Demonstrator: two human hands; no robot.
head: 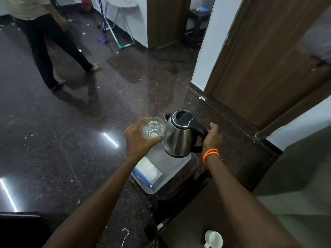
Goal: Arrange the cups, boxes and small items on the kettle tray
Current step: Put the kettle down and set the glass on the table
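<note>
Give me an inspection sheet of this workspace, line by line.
Surface: clear tray on a dark stand.
Job's things: steel kettle lifted above the tray; glass; white packet lying in the tray; white cup lower right.
Clutter: white scraps on the dark floor.
Grippers: left hand holds the glass; right hand grips the kettle handle.
Cables: white string on the floor.
Surroundings: another person walking; wooden door.

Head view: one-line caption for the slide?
Left hand holds a clear glass, right hand grips the steel kettle by its handle above the tray.
</note>
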